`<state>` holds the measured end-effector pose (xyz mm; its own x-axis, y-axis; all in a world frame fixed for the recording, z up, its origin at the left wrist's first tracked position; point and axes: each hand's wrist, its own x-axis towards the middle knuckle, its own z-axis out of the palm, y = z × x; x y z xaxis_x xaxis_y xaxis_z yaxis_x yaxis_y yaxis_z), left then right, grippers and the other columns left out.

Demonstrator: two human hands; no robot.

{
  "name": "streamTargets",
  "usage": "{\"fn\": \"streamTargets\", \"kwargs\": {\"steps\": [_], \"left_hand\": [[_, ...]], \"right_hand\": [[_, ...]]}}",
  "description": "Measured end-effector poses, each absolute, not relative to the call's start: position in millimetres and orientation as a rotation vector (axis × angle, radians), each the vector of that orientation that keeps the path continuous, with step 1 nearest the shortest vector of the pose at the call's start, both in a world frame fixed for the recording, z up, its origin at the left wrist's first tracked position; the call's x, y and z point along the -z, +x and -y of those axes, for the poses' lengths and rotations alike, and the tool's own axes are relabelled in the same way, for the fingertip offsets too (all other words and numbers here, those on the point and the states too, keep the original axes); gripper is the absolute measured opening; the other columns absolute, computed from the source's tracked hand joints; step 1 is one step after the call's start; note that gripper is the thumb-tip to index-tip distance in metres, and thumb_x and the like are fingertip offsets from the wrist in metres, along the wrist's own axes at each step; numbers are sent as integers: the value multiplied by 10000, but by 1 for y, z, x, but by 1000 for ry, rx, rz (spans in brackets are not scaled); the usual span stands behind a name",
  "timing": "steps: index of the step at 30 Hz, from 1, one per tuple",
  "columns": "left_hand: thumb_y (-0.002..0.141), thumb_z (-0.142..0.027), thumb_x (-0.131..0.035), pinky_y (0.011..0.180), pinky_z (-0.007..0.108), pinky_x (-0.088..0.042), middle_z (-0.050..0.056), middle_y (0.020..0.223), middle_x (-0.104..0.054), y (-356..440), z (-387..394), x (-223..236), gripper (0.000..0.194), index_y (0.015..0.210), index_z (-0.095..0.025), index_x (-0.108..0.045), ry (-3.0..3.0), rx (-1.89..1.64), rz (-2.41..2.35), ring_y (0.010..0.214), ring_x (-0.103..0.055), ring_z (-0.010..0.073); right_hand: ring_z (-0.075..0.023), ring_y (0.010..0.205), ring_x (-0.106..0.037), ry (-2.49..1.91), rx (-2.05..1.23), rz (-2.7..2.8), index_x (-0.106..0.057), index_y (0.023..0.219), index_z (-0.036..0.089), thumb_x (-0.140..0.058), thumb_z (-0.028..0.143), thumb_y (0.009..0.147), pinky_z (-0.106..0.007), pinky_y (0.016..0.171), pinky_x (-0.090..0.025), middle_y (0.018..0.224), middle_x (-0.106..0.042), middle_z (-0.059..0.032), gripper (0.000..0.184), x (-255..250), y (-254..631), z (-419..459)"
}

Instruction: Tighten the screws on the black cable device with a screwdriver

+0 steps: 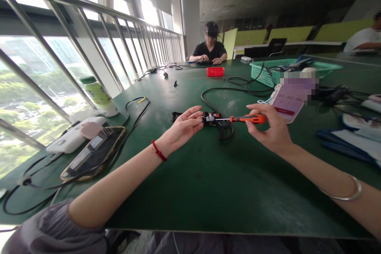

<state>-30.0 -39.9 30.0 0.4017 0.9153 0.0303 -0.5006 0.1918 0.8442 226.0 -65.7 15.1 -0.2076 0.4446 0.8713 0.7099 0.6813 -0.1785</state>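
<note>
An orange-and-black screwdriver point(251, 119) lies level in my right hand point(272, 129), its handle pinched between thumb and fingers. Its thin metal shaft points left and reaches a black device point(211, 120) with a silver metal part and a bit of orange on it. My left hand point(183, 129), with a red cord bracelet on the wrist, closes its fingers at the left side of this device and hides part of it. A black cable point(205, 94) runs out around the device. Where exactly the screwdriver's tip sits is too small to make out.
A phone point(287, 101) stands beyond my right hand, near a green basket point(262, 73) of cables. Blue-and-white gloves point(354, 139) lie at right. Leftward are a bottle point(99, 97), another phone point(95, 152) and a white power bank point(71, 137). A red box point(215, 72) and a person are farther off.
</note>
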Motion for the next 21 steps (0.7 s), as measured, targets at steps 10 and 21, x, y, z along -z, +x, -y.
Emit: {"fn": "streamTargets", "kwargs": {"steps": [10, 21], "left_hand": [[643, -15, -708, 670, 150, -523, -71, 746, -571, -28, 51, -36, 279, 831, -174, -577, 913, -1109, -574, 689, -606, 41], [579, -66, -771, 642, 134, -503, -82, 738, -529, -23, 59, -38, 337, 707, -166, -476, 975, -1064, -568, 657, -586, 26]], "right_hand": [[-185, 704, -591, -930, 300, 1913, -599, 959, 231, -589, 239, 787, -327, 653, -490, 662, -612, 3, 173, -16, 225, 66], [-197, 780, -642, -879, 349, 1833, -544, 1100, 238, -628, 248, 770, -351, 709, -537, 878, -654, -40, 340, -14, 223, 66]]}}
